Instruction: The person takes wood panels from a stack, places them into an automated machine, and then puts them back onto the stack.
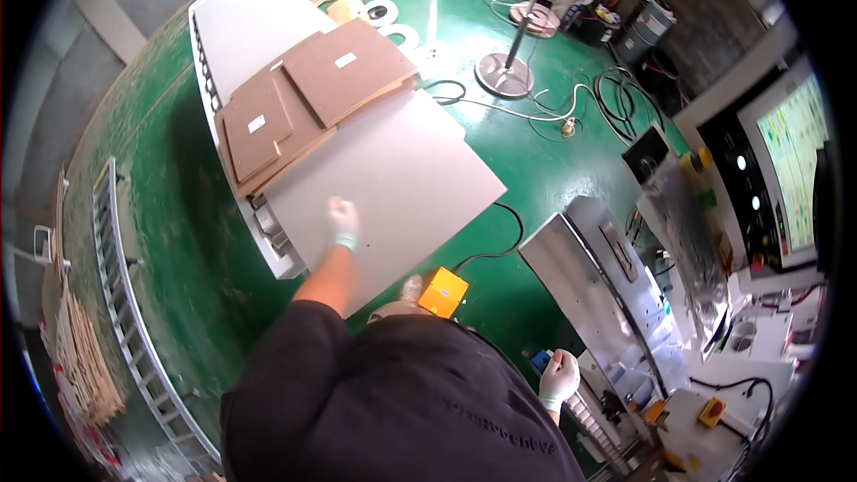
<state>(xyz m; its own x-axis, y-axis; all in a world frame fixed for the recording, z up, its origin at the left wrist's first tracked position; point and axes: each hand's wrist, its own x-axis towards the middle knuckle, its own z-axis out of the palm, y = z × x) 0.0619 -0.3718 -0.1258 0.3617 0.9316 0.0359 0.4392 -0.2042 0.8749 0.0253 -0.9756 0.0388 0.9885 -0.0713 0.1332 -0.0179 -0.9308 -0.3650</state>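
My left hand (342, 221), in a white glove, is over the large pale flat panel (406, 178). Motion smears its fingers, so I cannot tell whether they touch the panel or hold anything. Off to my right side, my right hand (560, 378) is also gloved, with its fingers curled closed. What those fingers hold, if anything, is hidden. A small blue part (540, 360) shows just behind this hand, beside the grey machine (589, 290). Brown boards (348, 71) with white labels lie stacked beyond the pale panel, on a long white table (259, 18).
A yellow box (443, 292) sits on the green floor by my feet, with a black cable (513, 223) nearby. A standing fan (505, 73) and coiled hoses (616, 100) are farther back. A metal ladder-like frame (125, 295) runs along the left; a lit screen (794, 161) stands right.
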